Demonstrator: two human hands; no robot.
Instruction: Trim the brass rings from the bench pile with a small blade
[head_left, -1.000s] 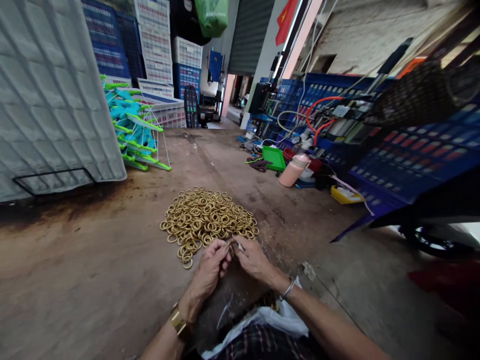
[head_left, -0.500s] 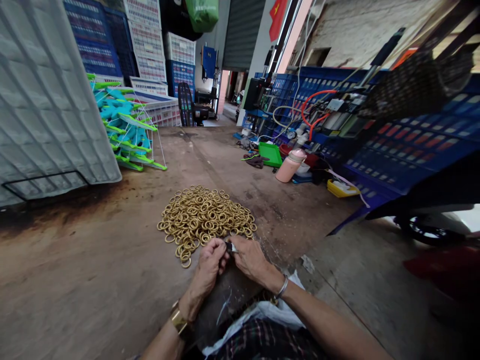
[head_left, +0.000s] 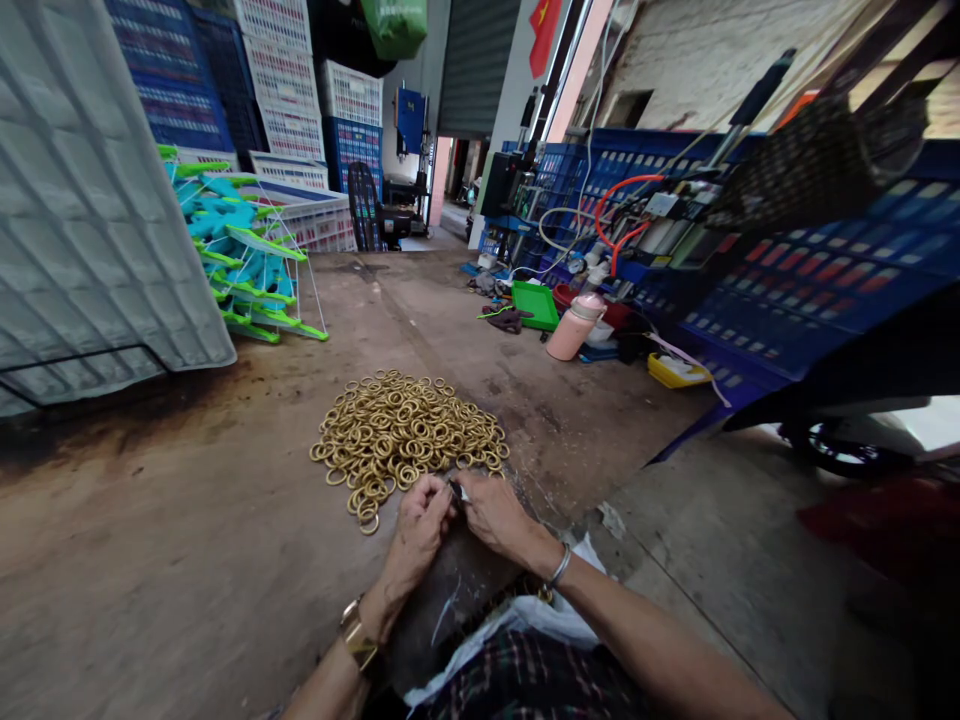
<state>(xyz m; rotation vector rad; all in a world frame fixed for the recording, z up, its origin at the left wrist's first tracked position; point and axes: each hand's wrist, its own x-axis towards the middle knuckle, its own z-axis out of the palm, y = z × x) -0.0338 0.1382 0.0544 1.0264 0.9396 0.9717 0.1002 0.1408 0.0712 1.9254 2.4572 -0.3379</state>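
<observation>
Golden rings (head_left: 409, 430) lie heaped on the table (head_left: 150, 560). Left hand (head_left: 420, 525) and right hand (head_left: 496, 515) pinch a small dark piece (head_left: 455, 490)

A broad, shiny gold-coloured band (head_left: 360, 642) circles the left wrist (head_left: 381, 608) at 7 o'clock – 1 slim silver-coloured bangle (head_left: 559, 566) the right wrist (head_left: 544, 552) at 5 o'clock – and dark plaid clothing (head_left: 525, 682) with thin reddish lines shows at 6 o'clock

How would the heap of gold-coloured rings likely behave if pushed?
The heap of rings would probably spread apart rather than move as one, since its pieces lie loosely over each other. They also look fairly stiff, given their evenly round outlines. Rolling seems unlikely, as those along the edge lie roughly flat on the tabletop.
</observation>
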